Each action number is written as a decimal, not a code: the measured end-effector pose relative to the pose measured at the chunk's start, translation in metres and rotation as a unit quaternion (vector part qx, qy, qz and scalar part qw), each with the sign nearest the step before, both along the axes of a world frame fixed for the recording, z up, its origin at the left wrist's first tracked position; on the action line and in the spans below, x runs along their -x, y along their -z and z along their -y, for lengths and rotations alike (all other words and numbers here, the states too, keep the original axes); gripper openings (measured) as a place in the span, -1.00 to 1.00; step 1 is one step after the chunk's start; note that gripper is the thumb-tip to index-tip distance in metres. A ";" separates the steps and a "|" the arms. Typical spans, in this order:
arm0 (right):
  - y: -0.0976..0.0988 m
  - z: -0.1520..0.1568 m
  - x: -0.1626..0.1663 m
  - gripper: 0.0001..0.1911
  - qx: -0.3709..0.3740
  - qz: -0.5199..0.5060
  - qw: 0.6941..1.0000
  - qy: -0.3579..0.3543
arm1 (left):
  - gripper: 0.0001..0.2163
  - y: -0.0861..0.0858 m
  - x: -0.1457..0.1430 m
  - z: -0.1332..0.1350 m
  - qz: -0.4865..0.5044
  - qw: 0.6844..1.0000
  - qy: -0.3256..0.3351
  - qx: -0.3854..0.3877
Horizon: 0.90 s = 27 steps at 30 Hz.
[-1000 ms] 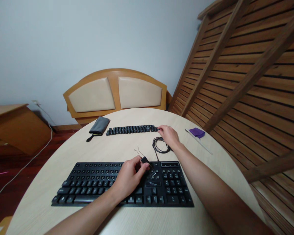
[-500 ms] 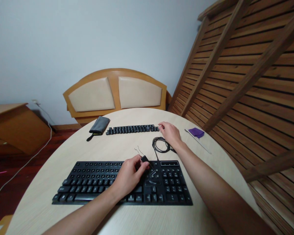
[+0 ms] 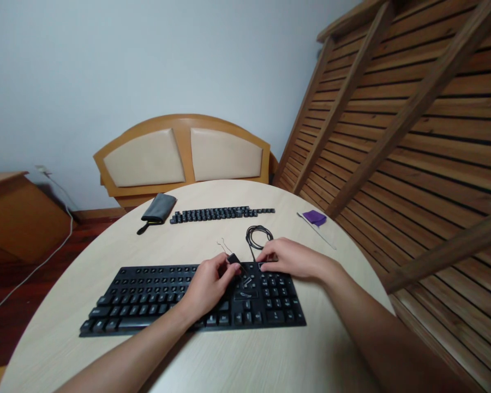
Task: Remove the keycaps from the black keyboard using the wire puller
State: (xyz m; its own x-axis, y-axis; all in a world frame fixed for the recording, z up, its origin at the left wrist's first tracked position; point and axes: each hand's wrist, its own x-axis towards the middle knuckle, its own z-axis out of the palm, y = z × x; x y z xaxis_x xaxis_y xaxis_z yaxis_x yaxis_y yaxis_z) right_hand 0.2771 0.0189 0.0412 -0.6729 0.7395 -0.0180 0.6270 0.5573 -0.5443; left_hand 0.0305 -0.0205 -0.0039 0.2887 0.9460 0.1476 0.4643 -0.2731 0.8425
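A black keyboard [image 3: 147, 297] lies on the round pale table [image 3: 237, 360] in front of me, with some keys gone from its right-middle part. My left hand [image 3: 208, 286] rests on it, fingers pinched on a small black keycap puller [image 3: 233, 258] with wire loops. My right hand [image 3: 290, 259] lies flat on the keyboard's top right corner, fingers spread, holding nothing. Removed keycaps [image 3: 221, 213] sit in rows at the far side of the table.
The keyboard's coiled black cable [image 3: 257, 236] lies just behind the hands. A grey pouch [image 3: 157, 208] is at the far left, a purple cloth [image 3: 315, 217] and a thin stick at the right edge. A chair back and slatted wood panel stand beyond.
My right hand has drawn back from the row of keycaps at the far side and come down on the keyboard's top right corner. The left hand has kept its grip on the puller.
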 end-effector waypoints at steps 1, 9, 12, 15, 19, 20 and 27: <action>0.004 0.001 -0.001 -0.78 -0.006 -0.012 1.000 -0.003 | -0.73 -0.001 0.000 0.001 -0.001 1.000 0.000 -0.001; 0.019 0.006 0.010 -0.75 -0.050 -0.039 0.997 -0.042 | -0.75 -0.015 0.001 0.010 -0.027 0.999 -0.010 -0.032; 0.023 0.007 0.017 -0.75 -0.068 -0.039 0.995 -0.054 | -0.75 -0.015 -0.002 0.014 -0.033 0.999 -0.008 -0.036; 0.025 0.006 0.019 -0.75 -0.080 -0.039 0.994 -0.057 | -0.74 -0.011 -0.004 0.016 -0.037 0.999 0.001 -0.032; 0.025 0.006 0.018 -0.74 -0.088 -0.029 0.994 -0.061 | -0.74 -0.008 -0.004 0.016 -0.024 1.000 0.006 -0.005; 0.025 0.006 0.018 -0.74 -0.090 -0.026 0.994 -0.061 | -0.74 -0.007 -0.003 0.015 -0.015 1.000 0.012 0.004; 0.023 0.008 0.018 -0.77 -0.116 -0.023 0.991 -0.069 | -0.73 -0.008 -0.003 0.013 0.016 0.998 0.055 0.008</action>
